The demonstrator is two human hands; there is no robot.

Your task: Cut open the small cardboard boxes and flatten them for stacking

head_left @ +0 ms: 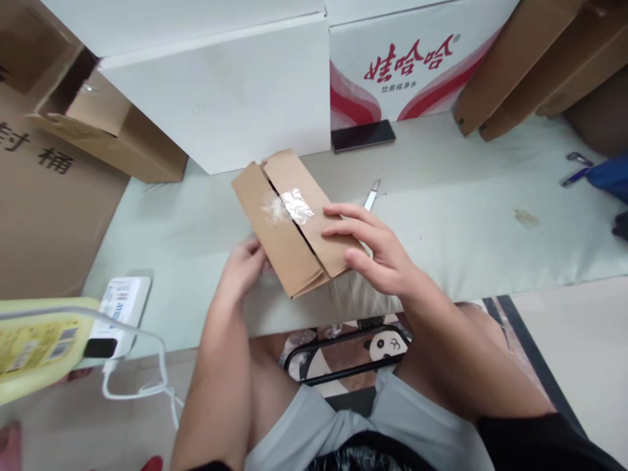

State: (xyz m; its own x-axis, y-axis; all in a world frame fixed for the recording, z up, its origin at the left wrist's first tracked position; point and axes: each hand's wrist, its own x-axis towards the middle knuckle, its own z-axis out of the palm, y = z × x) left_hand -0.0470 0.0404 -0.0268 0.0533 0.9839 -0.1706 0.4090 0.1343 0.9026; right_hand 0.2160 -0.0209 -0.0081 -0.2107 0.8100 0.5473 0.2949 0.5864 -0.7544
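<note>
A small brown cardboard box (282,242) sits at an angle on the pale padded surface, one near corner toward me. Clear tape (296,205) crosses the dark gap between its two top flaps, and a whitish torn patch shows beside it. My right hand (375,248) lies over the right part of the top, fingers apart and stretched, thumb by the near corner. Against the box's left side is my left hand (244,265), its fingers curled in and partly hidden by the box. Just beyond my right hand lies a utility knife (373,194) with its blade out.
White cartons (220,98) line the back, with a dark phone (363,136) before the one with red lettering. Brown boxes (142,140) stand left, more cardboard (520,59) right. A white power strip (125,304), cable and yellow bottle (44,340) occupy the near left.
</note>
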